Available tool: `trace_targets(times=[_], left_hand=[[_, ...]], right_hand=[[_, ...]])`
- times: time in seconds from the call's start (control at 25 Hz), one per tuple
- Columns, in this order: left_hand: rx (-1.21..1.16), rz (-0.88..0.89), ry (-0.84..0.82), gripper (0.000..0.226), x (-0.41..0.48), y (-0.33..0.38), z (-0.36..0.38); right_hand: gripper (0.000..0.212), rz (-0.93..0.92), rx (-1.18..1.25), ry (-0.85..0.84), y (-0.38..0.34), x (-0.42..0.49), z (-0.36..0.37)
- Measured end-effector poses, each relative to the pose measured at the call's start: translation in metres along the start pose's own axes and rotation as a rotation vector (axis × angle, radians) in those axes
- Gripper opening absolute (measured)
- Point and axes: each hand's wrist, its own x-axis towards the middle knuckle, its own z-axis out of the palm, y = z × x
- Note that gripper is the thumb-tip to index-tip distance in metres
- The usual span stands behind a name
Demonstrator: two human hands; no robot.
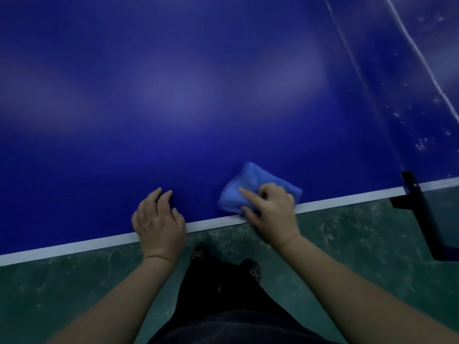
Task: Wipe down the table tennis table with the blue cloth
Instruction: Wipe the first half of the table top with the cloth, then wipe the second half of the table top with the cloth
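The dark blue table tennis table (173,95) fills the upper part of the view, with a white line (74,244) along its near edge. A folded light-blue cloth (250,184) lies flat on the table by that edge. My right hand (270,209) presses down on the cloth's near right part, fingers bent over it and index finger stretched out. My left hand (159,217) rests on the bare table edge to the left of the cloth, fingers slightly spread, holding nothing.
A black net post and clamp (419,212) stick out from the table edge at the right, with the net (372,78) running away up the table. Pale specks dot the surface beyond the net. Below the edge are green floor (62,294) and my dark shoes (198,254).
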Motion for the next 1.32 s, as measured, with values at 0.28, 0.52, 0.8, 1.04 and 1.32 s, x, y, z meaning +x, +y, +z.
trace_targets(times=[0.28, 0.52, 0.8, 1.04, 1.32], left_hand=[[0.007, 0.104, -0.028, 0.041, -0.007, 0.053, 0.024], [0.011, 0.134, -0.083, 0.039, -0.012, 0.076, 0.028], [-0.002, 0.218, -0.209, 0.037, -0.025, 0.099, 0.021], [-0.086, 0.476, -0.600, 0.034, -0.026, 0.136, 0.003], [-0.099, 0.750, -0.977, 0.023, -0.061, 0.188, -0.023]], right_hand=[[0.043, 0.783, -0.085, 0.122, 0.149, -0.032, -0.056], [0.039, 1.089, 0.000, 0.088, 0.166, -0.071, -0.073], [0.017, 1.251, 0.288, 0.051, 0.141, -0.149, -0.084], [0.014, 1.254, 0.505, 0.222, 0.077, -0.186, -0.109], [0.008, 1.391, 0.590, 0.479, 0.043, -0.265, -0.157]])
